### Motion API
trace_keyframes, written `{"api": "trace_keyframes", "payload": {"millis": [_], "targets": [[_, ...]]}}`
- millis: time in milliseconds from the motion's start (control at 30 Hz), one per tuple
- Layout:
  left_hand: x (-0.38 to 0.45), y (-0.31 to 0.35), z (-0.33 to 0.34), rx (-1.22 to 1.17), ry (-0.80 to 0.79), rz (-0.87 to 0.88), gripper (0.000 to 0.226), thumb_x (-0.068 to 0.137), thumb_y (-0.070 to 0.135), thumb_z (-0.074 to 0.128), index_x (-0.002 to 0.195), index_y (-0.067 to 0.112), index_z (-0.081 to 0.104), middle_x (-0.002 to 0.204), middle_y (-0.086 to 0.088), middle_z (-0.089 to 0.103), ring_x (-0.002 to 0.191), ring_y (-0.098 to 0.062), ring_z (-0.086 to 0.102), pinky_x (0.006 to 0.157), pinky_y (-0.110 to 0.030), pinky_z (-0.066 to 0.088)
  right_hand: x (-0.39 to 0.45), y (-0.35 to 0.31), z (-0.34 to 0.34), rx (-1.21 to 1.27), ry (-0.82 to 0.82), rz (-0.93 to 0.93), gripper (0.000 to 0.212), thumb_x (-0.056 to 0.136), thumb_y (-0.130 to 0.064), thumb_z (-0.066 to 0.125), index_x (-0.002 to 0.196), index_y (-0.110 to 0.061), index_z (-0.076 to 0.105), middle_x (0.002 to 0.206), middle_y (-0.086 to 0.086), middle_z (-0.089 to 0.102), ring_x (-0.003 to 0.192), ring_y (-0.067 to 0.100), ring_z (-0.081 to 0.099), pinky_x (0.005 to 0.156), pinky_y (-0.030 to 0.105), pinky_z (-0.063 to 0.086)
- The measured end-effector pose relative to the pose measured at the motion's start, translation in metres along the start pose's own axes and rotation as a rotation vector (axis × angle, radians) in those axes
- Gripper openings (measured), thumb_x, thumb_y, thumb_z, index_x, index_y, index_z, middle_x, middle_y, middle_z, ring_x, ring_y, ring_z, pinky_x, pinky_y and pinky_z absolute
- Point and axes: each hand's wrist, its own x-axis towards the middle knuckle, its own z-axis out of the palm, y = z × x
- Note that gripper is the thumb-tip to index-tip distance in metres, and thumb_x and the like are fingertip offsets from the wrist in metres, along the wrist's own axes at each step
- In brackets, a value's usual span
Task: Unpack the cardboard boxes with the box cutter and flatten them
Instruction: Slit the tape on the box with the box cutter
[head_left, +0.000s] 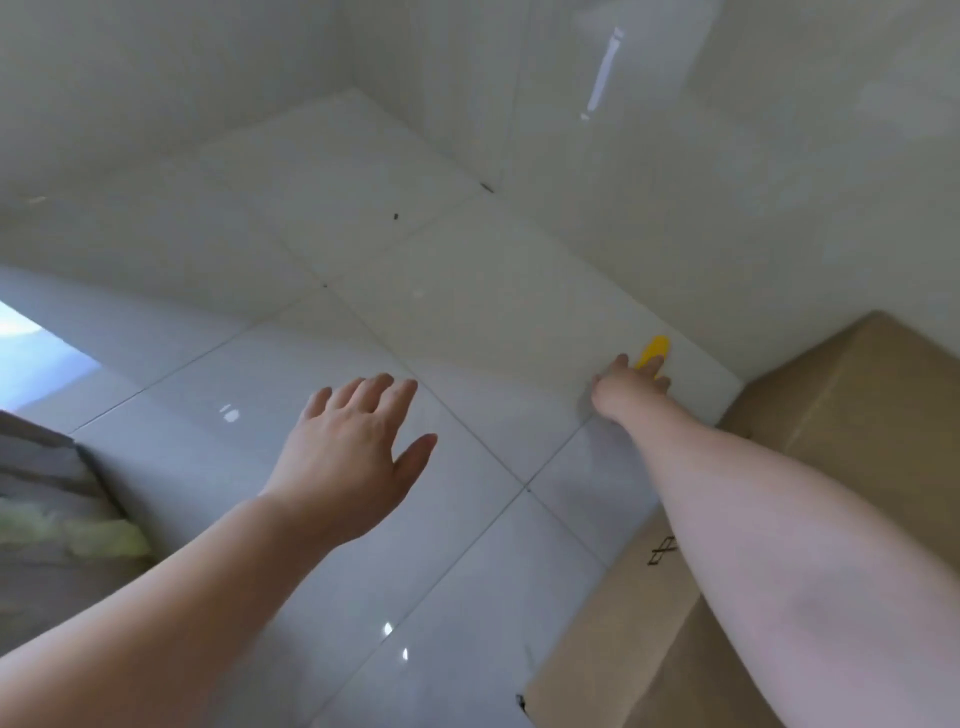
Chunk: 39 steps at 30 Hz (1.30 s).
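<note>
Lying on the white tiled floor (322, 519) near the wall (779, 182), a yellow box cutter (653, 352) is seen; a brown cardboard box (831, 426) is placed just beside it, closed; the cutter is touched by the right hand (626, 387), though whether it is grasped cannot be told; the left hand (353, 452) is held spread above the floor, grasping nothing.

Your box cutter (653, 353): yellow, only its rounded end shows, right of centre in the frame, low on the floor near the wall base, the rest hidden under your right hand (626, 387). Whether the blade is out can't be told. Your cardboard box (810, 467): plain brown, closed, lower right of the frame, running from the wall corner down to the bottom edge, partly behind your forearm. Small black printed mark on its near face. Box sits just beside the cutter, not touching it.
</note>
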Motion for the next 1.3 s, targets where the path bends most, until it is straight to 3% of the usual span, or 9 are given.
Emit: {"api": "trace_keyframes", "payload": {"millis": [133,233,333,533,667,800,933,1033,1300], "targets": [[-0.001,-0.002,0.006,0.007,-0.038,0.005,0.068,0.090,0.060,0.023,0.145,0.022,0.030,0.146,0.001,0.038,0.135,-0.020,0.032,0.113,-0.037,0.021,0.024,0.018,0.009,0.045,0.052,0.031,0.046,0.099,-0.013,0.033,0.145,-0.006,0.030,0.153,0.024,0.016,0.133,0.042,0.032,0.108,0.049,0.030],[-0.003,-0.006,0.003,-0.005,-0.055,0.008,0.066,0.090,0.059,0.023,0.146,0.023,0.028,0.148,0.000,0.035,0.137,-0.020,0.030,0.115,-0.037,0.019,0.034,0.032,0.012,0.097,0.129,-0.079,0.046,0.102,-0.022,0.029,0.144,-0.003,0.031,0.135,0.029,0.046,0.120,0.041,0.049,0.101,0.044,0.038],[-0.008,-0.015,-0.003,0.015,-0.058,0.008,0.063,0.092,0.057,0.026,0.146,0.025,0.026,0.149,0.001,0.034,0.137,-0.019,0.028,0.115,-0.037,0.017,0.029,0.027,0.012,0.183,0.205,-0.073,0.043,0.103,-0.027,0.029,0.131,0.000,0.047,0.127,0.030,0.052,0.116,0.042,0.051,0.096,0.043,0.041],[-0.028,-0.030,-0.022,0.082,-0.050,0.041,0.058,0.094,0.051,0.033,0.144,0.024,0.027,0.148,0.001,0.034,0.136,-0.020,0.030,0.114,-0.035,0.020,-0.022,-0.019,0.011,0.246,0.221,-0.197,0.028,0.091,-0.013,0.052,0.115,0.000,0.046,0.116,0.028,0.056,0.110,0.042,0.055,0.086,0.041,0.045],[-0.049,-0.046,-0.044,0.113,-0.001,0.069,0.052,0.093,0.044,0.041,0.140,0.023,0.035,0.142,0.002,0.040,0.130,-0.019,0.034,0.110,-0.029,0.020,-0.094,-0.076,0.003,0.424,0.043,-0.573,0.012,0.084,0.002,0.051,0.086,-0.009,0.056,0.090,0.022,0.061,0.086,0.038,0.062,0.064,0.034,0.042],[-0.081,-0.069,-0.079,0.187,0.057,0.100,0.049,0.088,0.034,0.055,0.133,0.018,0.048,0.132,-0.001,0.051,0.123,-0.023,0.045,0.105,-0.031,0.032,-0.195,-0.123,-0.014,0.804,-0.384,-0.810,0.017,0.096,-0.003,0.042,0.106,-0.010,0.054,0.090,0.013,0.056,0.061,0.019,0.054,0.050,0.030,0.049],[-0.128,-0.091,-0.112,0.285,0.169,0.123,0.057,0.065,0.020,0.077,0.120,0.010,0.063,0.119,-0.003,0.065,0.112,-0.022,0.060,0.096,-0.031,0.046,-0.285,-0.128,-0.029,0.820,-0.776,-1.054,0.027,0.093,0.007,0.044,0.112,-0.009,0.055,0.094,0.009,0.057,0.070,0.014,0.058,0.063,0.025,0.051],[-0.158,-0.110,-0.127,0.340,0.228,0.164,0.062,0.069,0.012,0.071,0.129,0.005,0.056,0.132,-0.008,0.057,0.125,-0.023,0.052,0.105,-0.038,0.036,-0.334,-0.125,-0.031,0.796,-0.978,-1.162,0.032,0.094,0.009,0.046,0.122,-0.004,0.053,0.095,0.011,0.059,0.078,0.018,0.060,0.072,0.028,0.052],[-0.215,-0.151,-0.145,0.303,0.264,0.139,0.038,0.092,0.017,0.030,0.119,0.018,0.057,0.123,0.004,0.059,0.117,-0.017,0.052,0.106,-0.026,0.027,-0.430,-0.144,-0.013,0.663,-0.690,-1.376,0.013,0.099,-0.009,0.046,0.095,-0.010,0.059,0.071,0.007,0.059,0.055,0.020,0.054,0.053,0.029,0.046]]}}
